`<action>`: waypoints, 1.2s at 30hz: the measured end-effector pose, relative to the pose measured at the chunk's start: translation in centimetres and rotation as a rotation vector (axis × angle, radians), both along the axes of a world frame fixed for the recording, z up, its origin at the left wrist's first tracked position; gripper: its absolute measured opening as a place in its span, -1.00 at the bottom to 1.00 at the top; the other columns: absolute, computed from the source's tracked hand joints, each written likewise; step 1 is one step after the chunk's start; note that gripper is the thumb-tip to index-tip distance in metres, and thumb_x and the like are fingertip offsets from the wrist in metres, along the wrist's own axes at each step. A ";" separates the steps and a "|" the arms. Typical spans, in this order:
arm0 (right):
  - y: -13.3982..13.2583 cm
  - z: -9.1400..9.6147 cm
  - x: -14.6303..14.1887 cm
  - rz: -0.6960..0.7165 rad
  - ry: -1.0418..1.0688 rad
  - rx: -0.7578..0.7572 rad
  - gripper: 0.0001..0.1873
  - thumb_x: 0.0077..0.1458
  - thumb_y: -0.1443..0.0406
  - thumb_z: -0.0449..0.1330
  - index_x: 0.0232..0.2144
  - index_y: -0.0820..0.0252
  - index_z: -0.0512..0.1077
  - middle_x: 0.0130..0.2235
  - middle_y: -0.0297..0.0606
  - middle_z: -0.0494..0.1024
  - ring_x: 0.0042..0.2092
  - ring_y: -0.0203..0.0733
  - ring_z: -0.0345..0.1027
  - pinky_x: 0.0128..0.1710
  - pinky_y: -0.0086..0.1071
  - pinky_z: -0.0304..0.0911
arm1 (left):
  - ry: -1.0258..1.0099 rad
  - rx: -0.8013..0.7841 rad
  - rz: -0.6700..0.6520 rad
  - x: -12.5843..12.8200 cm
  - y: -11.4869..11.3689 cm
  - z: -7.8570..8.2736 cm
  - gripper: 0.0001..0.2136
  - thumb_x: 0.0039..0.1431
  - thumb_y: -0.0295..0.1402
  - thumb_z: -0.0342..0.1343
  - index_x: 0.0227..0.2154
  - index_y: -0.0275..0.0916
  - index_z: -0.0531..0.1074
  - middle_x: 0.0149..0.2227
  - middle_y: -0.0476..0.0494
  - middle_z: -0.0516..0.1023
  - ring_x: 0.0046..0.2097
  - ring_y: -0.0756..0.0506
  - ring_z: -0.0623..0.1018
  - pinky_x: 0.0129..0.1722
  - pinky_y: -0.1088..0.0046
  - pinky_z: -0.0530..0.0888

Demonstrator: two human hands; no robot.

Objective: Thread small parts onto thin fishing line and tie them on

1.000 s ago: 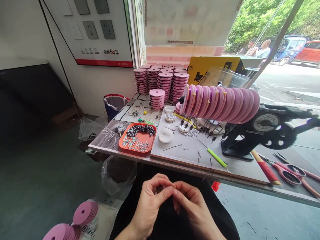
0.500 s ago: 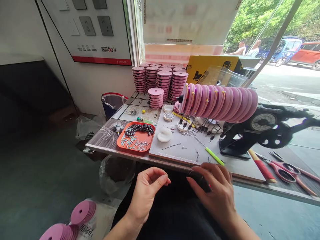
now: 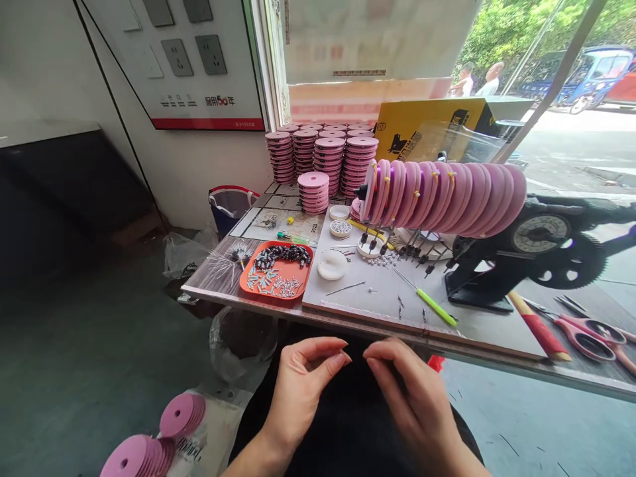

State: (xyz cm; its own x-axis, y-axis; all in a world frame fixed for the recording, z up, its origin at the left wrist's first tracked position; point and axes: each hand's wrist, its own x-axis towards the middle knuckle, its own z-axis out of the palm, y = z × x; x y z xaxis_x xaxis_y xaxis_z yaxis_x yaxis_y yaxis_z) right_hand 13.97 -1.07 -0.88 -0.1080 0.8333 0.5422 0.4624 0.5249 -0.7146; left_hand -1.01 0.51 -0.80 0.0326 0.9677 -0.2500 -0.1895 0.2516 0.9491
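Both hands are below the near edge of the surface (image 3: pixel 218 288), over the dark cloth (image 3: pixel 348 430) on the person's lap.

Left hand (image 3: pixel 303 381): grip pinched, thumb against forefinger. Whatever lies in the pinch is too fine to make out.

Right hand (image 3: pixel 415 397): fingers bent, tips pointing at the left pinch and just short of it. Whether this grip holds anything cannot be told.

Layout, read from the hands:
- 11 o'clock: orange tray (image 3: pixel 275 273) with small dark and silvery parts.
- 12 o'clock: pale board (image 3: pixel 382 301) carrying a thin pin, two white dishes (image 3: pixel 332 265) and a green-handled tool (image 3: pixel 438 309).
- 1 o'clock: row of pink discs (image 3: pixel 442 197) on the rod of a black geared machine (image 3: pixel 541 255). Several carry yellow ties, and small dark pieces hang beneath them.
- 12 o'clock, far edge: stacks of pink discs (image 3: pixel 322 159) and a yellow box (image 3: pixel 427 129).
- 3 o'clock: red-handled scissors (image 3: pixel 589 329).
- 8 o'clock, on the floor: loose pink discs (image 3: pixel 149 450) on a bag.

Progress, as a judgement: the stacked discs look finished and the row on the rod looks partly fitted. The tray parts and the floor discs look unused, so a good share remains. The fine piece presumably sits in the left pinch, away from the rod.
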 end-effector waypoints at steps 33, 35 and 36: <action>-0.8 0.5 -0.9 -0.057 -0.195 0.028 -0.81 0.19 0.39 -0.03 -0.45 0.18 0.30 -0.49 -0.32 0.38 -0.48 -0.26 0.27 -0.49 -0.42 0.19 | -0.107 -0.072 -0.114 -0.2 -1.0 -0.5 -0.86 -0.09 -0.36 0.28 -0.44 -0.30 0.53 -0.50 -0.10 0.62 -0.38 -0.05 0.58 -0.25 0.47 0.47; -0.7 0.6 -0.9 -0.060 -0.209 0.036 -0.81 0.19 0.39 -0.03 -0.45 0.18 0.30 -0.49 -0.32 0.38 -0.48 -0.26 0.27 -0.48 -0.42 0.18 | -0.080 -0.050 -0.109 -0.2 -0.9 -0.4 -0.89 -0.09 -0.37 0.28 -0.47 -0.29 0.53 -0.50 -0.09 0.62 -0.39 -0.05 0.58 -0.27 0.48 0.47; -0.7 0.6 -0.9 -0.066 -0.217 0.040 -0.81 0.19 0.39 -0.03 -0.45 0.18 0.30 -0.49 -0.32 0.38 -0.48 -0.26 0.27 -0.48 -0.42 0.17 | -0.059 -0.036 -0.105 -0.2 -0.9 -0.3 -0.90 -0.09 -0.38 0.28 -0.49 -0.29 0.53 -0.49 -0.08 0.62 -0.39 -0.05 0.58 -0.28 0.49 0.48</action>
State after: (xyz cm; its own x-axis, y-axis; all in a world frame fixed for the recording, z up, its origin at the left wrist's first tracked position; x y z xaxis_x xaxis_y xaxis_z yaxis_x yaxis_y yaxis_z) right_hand 13.06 -1.77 -0.27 -0.1722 0.8204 0.5452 0.6373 0.5148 -0.5734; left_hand -1.21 -0.41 -1.15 0.1487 0.9486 -0.2792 -0.2159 0.3067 0.9270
